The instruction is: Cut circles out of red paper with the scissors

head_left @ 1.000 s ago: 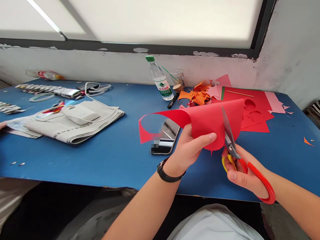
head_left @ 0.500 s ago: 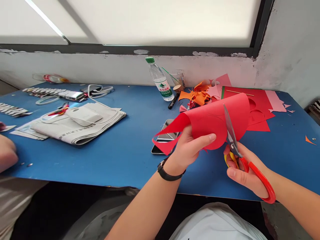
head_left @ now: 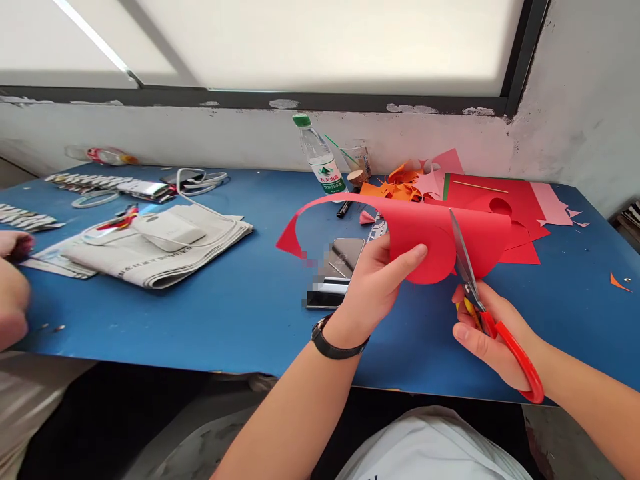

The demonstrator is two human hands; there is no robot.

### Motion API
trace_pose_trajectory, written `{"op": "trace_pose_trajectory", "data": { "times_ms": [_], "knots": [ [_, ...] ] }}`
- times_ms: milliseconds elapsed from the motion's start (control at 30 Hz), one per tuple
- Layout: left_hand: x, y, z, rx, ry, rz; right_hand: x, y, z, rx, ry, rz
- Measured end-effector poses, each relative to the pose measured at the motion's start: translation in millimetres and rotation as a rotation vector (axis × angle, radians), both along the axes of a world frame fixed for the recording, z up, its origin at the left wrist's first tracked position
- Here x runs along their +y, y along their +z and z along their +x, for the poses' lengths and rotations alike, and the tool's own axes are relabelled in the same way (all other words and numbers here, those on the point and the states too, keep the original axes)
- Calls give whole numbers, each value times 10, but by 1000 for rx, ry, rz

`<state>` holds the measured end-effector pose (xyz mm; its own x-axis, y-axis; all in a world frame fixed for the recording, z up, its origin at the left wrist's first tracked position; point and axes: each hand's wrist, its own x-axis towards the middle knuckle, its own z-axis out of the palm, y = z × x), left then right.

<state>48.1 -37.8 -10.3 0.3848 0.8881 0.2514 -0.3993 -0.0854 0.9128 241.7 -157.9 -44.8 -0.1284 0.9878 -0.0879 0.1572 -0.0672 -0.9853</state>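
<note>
My left hand (head_left: 383,280) pinches a sheet of red paper (head_left: 425,250) above the front of the blue table, thumb on top and fingers hidden behind it. A curved strip of the same sheet arcs out to the left and ends in a pointed piece. In my right hand (head_left: 495,340) is a pair of scissors (head_left: 470,287) with red handles and some yellow near the grip. Their blades point up and away, with the paper between or against them at its right part. The lower blade is mostly hidden by the paper.
Beneath the strip lies a phone (head_left: 345,257). Behind stand a water bottle (head_left: 325,167) and a cup (head_left: 357,157), beside orange scraps (head_left: 400,183) and red sheets (head_left: 530,200). Folded newspaper (head_left: 165,263) with a white charger (head_left: 170,230) lies left. Another person's arm (head_left: 13,300) rests at far left.
The red strip has swung up and left into a wide arc, and the sheet has turned within my left hand. My right hand and the scissors have shifted only slightly.
</note>
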Motion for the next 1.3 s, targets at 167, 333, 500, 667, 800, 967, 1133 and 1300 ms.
{"op": "trace_pose_trajectory", "data": {
  "times_ms": [167, 333, 500, 667, 800, 967, 1133, 1300],
  "knots": [
    [-7, 15, -16, 41, 7, -25, -3, 5, 19, -3, 6, -5],
    [-12, 13, -39, 127, 52, 72, 2, 5, 40, -18, 29, 2],
    [-29, 92, -34, 114, 90, 113, -16, 47, 38, 9, 36, -18],
    [-25, 136, -35, 110, 75, 120, -34, 68, 44, 10, 36, -8],
    [-9, 101, -37, 145, 19, 111, -27, 53, 48, -30, 29, 10],
    [-10, 61, -17, 108, -62, 43, -15, 48, 40, -52, 14, 18],
    [-8, 64, -33, 101, -67, 63, -34, 27, 23, -36, -17, 22],
    [6, 105, -72, 145, -136, 82, -69, 2, 8, -74, -69, 49]
  ]
}}
